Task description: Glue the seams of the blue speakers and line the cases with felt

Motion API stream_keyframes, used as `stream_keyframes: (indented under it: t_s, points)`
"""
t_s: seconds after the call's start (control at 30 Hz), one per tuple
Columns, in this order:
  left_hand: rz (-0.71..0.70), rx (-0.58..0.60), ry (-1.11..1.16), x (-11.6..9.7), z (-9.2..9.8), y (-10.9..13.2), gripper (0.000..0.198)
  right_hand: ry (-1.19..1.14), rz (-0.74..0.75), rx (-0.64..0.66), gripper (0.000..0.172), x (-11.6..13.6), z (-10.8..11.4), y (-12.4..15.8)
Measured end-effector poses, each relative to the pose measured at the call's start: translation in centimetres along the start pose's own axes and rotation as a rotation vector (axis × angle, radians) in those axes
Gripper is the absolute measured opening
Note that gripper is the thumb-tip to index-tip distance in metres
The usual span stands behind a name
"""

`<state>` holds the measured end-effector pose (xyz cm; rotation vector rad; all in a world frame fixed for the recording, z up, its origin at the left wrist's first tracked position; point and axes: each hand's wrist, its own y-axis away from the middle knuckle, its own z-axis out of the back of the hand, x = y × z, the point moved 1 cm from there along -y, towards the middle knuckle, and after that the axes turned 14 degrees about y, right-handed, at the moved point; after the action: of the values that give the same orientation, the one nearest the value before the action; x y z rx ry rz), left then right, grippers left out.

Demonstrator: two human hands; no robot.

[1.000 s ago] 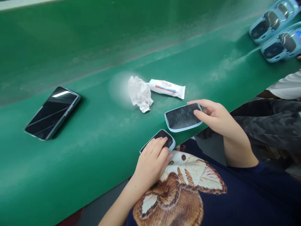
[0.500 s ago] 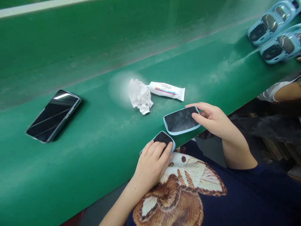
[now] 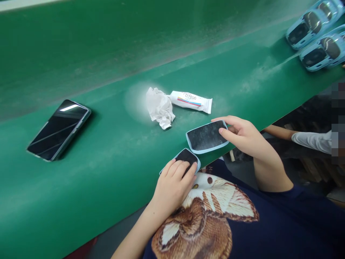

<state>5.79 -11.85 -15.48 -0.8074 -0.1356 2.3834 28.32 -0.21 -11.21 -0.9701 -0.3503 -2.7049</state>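
Your right hand [image 3: 244, 135] grips a blue-rimmed black panel [image 3: 207, 136] by its right end on the green bench [image 3: 88, 201]; your left hand [image 3: 172, 190] closes over a smaller blue-rimmed piece [image 3: 187, 156] at the near edge.

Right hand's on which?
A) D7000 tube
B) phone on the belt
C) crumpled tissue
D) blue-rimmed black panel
D. The right hand grips the blue-rimmed black panel at its edge, while the D7000 tube lies apart from it on the green belt.

Assembly workshop: green-matted workbench [image 3: 81, 187], D7000 glue tube [image 3: 191, 101], blue car-shaped cases [image 3: 306, 28].
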Motion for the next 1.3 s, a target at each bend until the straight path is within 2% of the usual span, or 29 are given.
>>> stream_keyframes:
  t_s: [0.23,0.37,0.43,0.5,0.6,0.67,0.7,0.77,0.87,1.0,1.13,1.3]
  points:
    - [-0.024,-0.016,-0.018,-0.1,0.0,0.2,0.026,0.001,-0.004,-0.002,0.029,0.1,-0.3,-0.1]
    - [-0.079,-0.055,0.029,-0.3,1.7,1.5,0.020,0.035,-0.067,-0.008,0.032,0.3,0.0,0.1]
    - [-0.042,-0.130,0.049,-0.1,2.7,2.7,0.018,0.021,-0.091,-0.018,0.033,0.4,0.2,0.1]
    - [0.130,-0.277,0.061,0.2,3.5,4.1,0.021,-0.008,-0.111,-0.035,0.032,0.5,0.2,0.1]
    - [0.580,-0.569,0.202,0.6,3.5,6.4,0.020,-0.021,-0.134,-0.062,0.032,1.0,0.1,0.1]
    - [0.856,-0.675,0.419,0.6,2.9,7.4,0.021,-0.011,-0.129,-0.071,0.032,1.4,-0.1,0.1]
    - [0.951,-0.681,0.542,0.6,2.4,7.7,0.023,-0.003,-0.113,-0.067,0.031,1.7,-0.2,0.1]
    - [1.061,-0.617,0.742,0.4,1.6,7.8,0.030,0.020,-0.059,-0.041,0.031,2.4,-0.6,0.2]
    - [1.087,-0.487,0.876,0.2,0.9,7.2,0.040,0.032,0.040,0.049,0.033,3.4,-1.4,0.7]
    - [1.051,-0.393,0.866,0.1,0.7,6.1,0.042,0.001,0.075,0.132,0.034,4.2,-2.2,1.2]
    - [1.000,-0.331,0.797,0.2,0.7,5.4,0.041,0.017,0.078,0.111,0.032,4.4,-2.4,1.2]
    - [0.902,-0.313,0.629,0.3,0.6,5.0,0.039,0.020,0.066,0.111,0.032,4.2,-2.4,1.2]
